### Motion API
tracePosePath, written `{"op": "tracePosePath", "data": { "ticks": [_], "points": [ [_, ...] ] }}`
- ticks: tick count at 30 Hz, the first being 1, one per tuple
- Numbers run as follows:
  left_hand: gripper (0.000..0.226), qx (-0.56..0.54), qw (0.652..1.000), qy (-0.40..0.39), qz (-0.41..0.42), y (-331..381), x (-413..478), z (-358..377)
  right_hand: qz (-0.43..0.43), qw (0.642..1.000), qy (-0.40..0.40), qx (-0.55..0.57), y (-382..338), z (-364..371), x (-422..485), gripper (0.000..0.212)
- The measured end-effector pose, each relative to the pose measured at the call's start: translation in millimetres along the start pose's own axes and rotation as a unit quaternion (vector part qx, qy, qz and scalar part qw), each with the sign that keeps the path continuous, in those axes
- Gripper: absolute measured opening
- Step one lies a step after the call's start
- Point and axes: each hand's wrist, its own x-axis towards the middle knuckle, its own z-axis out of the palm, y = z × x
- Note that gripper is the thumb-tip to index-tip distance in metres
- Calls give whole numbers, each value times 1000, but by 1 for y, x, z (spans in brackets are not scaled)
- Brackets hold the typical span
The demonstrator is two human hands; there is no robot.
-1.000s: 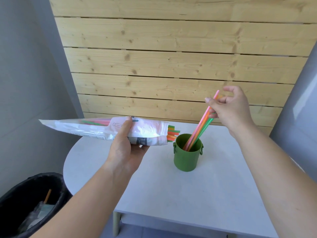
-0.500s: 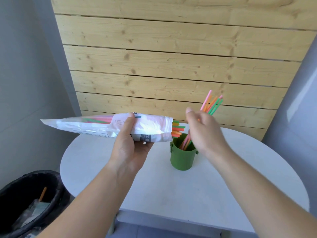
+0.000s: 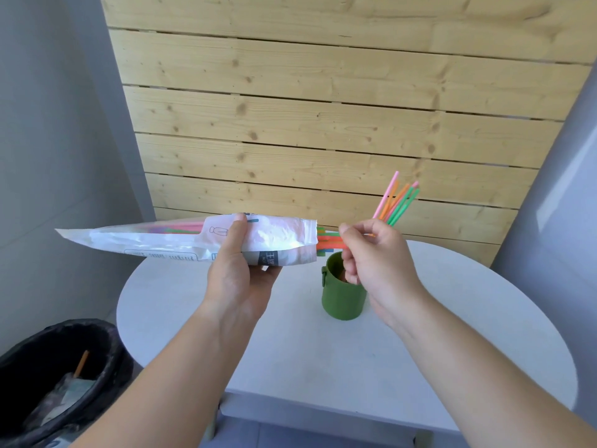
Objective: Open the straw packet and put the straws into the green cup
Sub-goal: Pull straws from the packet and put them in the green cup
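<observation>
My left hand [image 3: 239, 279] holds the white straw packet [image 3: 155, 242] level above the table, its open end pointing right. Orange and green straw ends [image 3: 328, 242] stick out of that opening. My right hand [image 3: 378, 253] is at the opening, fingertips pinched on those ends. The green cup [image 3: 342, 302] stands on the table just below the packet's mouth, partly hidden by my right hand. Several pink, orange and green straws [image 3: 397, 202] stand in the cup and lean to the right, rising behind my right hand.
The cup sits on a round white table [image 3: 387, 367] set against a wooden plank wall [image 3: 323, 124]. A black lined bin [image 3: 48, 367] with rubbish and an orange straw stands on the floor at the lower left. Grey walls close both sides.
My right hand let go of the bunch of straws, which now stands in the cup, and moved left to the packet's open end. The left hand kept the packet steady.
</observation>
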Motion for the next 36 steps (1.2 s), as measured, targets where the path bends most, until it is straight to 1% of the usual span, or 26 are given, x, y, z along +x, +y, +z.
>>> {"op": "tracePosePath", "data": {
  "ticks": [3,6,9,12,16,20,23,26,29,33,36],
  "points": [
    [26,-4,1000,1,5,3,2,-1,29,999,-5,32,0,-5,3,22],
    [24,2,1000,4,0,1,3,-2,38,999,-31,13,5,-2,0,28],
    [22,6,1000,10,-5,-1,3,-2,23,999,-31,35,6,0,0,26],
    [18,5,1000,15,-2,3,4,-4,28,996,-18,78,1,-8,7,23],
    [15,2,1000,16,2,9,8,-8,22,993,-21,114,-5,-24,17,23],
    [18,-9,1000,25,8,14,12,-10,-32,998,-22,57,-15,-48,30,25],
    [17,-8,999,30,18,18,14,-12,-57,997,-8,46,-23,-71,38,29],
    [19,-3,999,34,31,20,15,-14,-63,997,10,38,-26,-92,45,29],
    [22,0,998,43,36,20,16,-16,-69,997,32,5,-27,-112,50,31],
    [38,-7,997,59,40,19,17,-16,-66,996,54,-31,-28,-139,50,30],
    [44,-9,997,60,38,16,18,-16,-67,994,74,-50,-28,-154,51,27]
  ]
}}
